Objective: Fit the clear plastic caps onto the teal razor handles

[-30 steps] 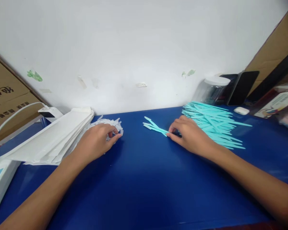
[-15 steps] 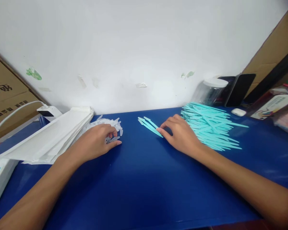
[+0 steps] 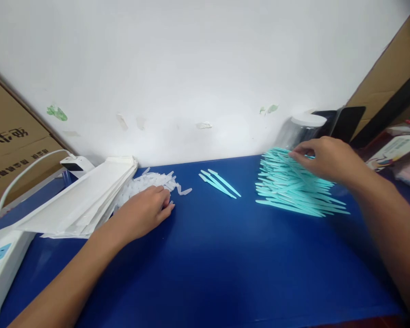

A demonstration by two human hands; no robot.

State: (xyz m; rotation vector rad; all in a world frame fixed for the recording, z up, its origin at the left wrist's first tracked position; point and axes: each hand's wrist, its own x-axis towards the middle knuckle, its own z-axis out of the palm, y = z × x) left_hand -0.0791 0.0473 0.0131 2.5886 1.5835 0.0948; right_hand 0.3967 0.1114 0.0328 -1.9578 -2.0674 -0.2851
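Note:
My right hand is over the far part of a pile of slim turquoise eyebrow razors. Its thumb and index finger are pinched together at the pile; what lies between the tips is hard to make out. A few more eyebrow razors lie loosely fanned between my hands. On the left, my left hand rests at the front of a heap of small translucent plastic caps. Its fingers are curled in, with the thumb close to the index finger, and whatever they may hold is hidden.
White paper or plastic sleeves are stacked left of the caps. A power strip and a white device with a cable stand farther left. A lidded jar, dark phone-like slab and bottle stand at the back right.
My right hand has left the separate razors in the middle and moved right to the pile. The left hand's fingers have curled in more beside the caps. The view has shifted slightly.

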